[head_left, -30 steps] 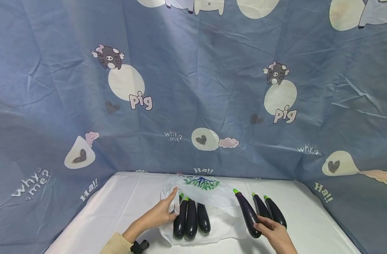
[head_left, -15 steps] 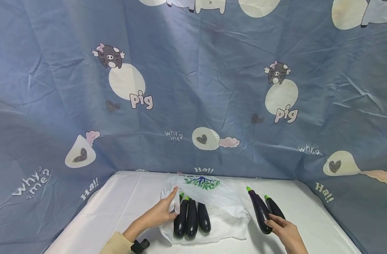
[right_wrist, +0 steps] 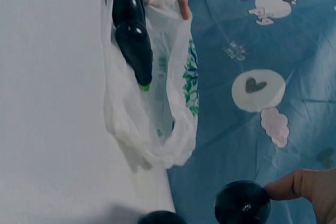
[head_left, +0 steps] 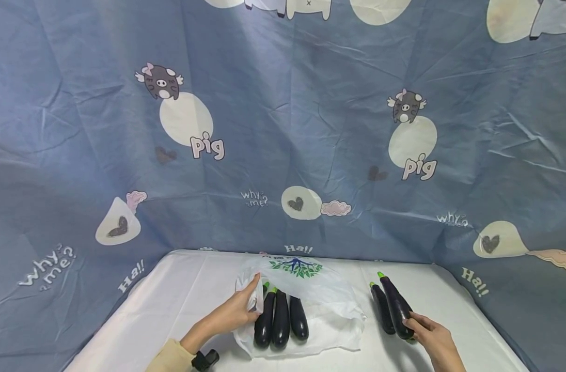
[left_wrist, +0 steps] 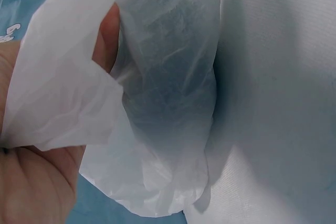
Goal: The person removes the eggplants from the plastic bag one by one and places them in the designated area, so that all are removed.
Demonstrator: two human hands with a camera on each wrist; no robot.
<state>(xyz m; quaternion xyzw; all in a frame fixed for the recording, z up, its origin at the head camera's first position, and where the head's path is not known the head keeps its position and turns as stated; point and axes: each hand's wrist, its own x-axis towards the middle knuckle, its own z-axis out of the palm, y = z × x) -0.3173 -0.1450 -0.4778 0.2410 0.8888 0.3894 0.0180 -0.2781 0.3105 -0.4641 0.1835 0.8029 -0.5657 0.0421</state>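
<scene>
My left hand (head_left: 241,308) grips the bunched edge of a white plastic bag (head_left: 331,315), its mouth facing me. Inside the bag several dark eggplants (head_left: 280,320) lie side by side, green stems pointing away. In the left wrist view the folded plastic (left_wrist: 63,77) covers part of the fingers. My right hand (head_left: 435,338) holds an eggplant (head_left: 396,305) by its thick end, stem up and leaning left. To its left lies a further eggplant (head_left: 382,309) on the white cloth. The right wrist view shows the held eggplant's round end (right_wrist: 241,203) by my thumb (right_wrist: 286,186).
A white cloth (head_left: 185,289) covers the table. Behind it hangs a blue curtain (head_left: 264,155) with pig prints, running along both sides too. Green leaf print (head_left: 296,267) marks the far side of the bag.
My right hand has carried the eggplant rightward, away from the bag and across the other eggplants on the right, so it now covers the rightmost one. My left hand keeps its place on the bag.
</scene>
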